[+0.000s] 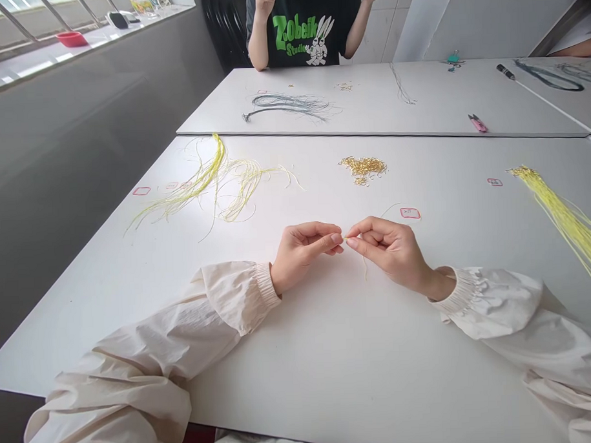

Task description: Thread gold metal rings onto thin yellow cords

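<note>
Landmark: the pile of small gold metal fittings on the near white table.

Hands: the left hand and the right hand meet fingertip to fingertip on the table surface, toward the camera from the pile. Both are pinched narrow on one thin yellow cord. The cord end sits at the contact point of the fingertips; its tail hangs below the right hand and trails over the table. Whether a gold fitting is held in the pinch cannot be told; the item there is too small.

Progress, as a judgement: work is under way and far from complete. A loose bundle of yellow cords lies left of the pile, apparently unprocessed. A straight bundle of yellow cords with gold-tipped ends lies right of the pile, apparently finished. The pile is still large.

Writing: small red-bordered labels are stuck on the table near the pile; the text is unreadable. Beyond the pile, behind the far table, a person wears a black shirt printed in green with "Zobeik Studio", partly cut off
</note>
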{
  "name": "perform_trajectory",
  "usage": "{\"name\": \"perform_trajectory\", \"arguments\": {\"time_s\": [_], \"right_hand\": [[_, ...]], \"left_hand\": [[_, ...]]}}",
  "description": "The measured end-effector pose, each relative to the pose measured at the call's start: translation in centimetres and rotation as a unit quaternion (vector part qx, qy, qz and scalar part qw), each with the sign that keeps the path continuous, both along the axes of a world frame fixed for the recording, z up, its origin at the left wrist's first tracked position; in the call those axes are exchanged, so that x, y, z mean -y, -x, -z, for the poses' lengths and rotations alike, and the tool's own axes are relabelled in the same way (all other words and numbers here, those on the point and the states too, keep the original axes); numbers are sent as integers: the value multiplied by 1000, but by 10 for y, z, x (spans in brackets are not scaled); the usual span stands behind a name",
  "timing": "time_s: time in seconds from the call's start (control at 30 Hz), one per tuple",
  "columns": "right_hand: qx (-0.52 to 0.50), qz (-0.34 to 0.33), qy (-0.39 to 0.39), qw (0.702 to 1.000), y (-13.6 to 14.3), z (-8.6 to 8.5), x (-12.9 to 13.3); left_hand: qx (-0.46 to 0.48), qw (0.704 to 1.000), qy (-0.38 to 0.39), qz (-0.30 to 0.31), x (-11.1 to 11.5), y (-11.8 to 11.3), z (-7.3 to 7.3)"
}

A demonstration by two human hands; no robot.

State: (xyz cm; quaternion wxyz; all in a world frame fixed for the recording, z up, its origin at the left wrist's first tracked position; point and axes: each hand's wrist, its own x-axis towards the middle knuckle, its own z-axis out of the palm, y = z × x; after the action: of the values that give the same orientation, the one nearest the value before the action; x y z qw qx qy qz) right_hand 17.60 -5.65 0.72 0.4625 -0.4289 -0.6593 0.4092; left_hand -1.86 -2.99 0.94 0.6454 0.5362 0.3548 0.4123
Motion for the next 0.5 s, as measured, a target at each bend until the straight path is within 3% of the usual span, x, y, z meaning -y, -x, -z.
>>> {"name": "perform_trajectory", "arguments": {"time_s": [0.5], "right_hand": [[43,8,-26,999,0,4,2]], "left_hand": [[23,999,1,-23,-1,-1,3]]}}
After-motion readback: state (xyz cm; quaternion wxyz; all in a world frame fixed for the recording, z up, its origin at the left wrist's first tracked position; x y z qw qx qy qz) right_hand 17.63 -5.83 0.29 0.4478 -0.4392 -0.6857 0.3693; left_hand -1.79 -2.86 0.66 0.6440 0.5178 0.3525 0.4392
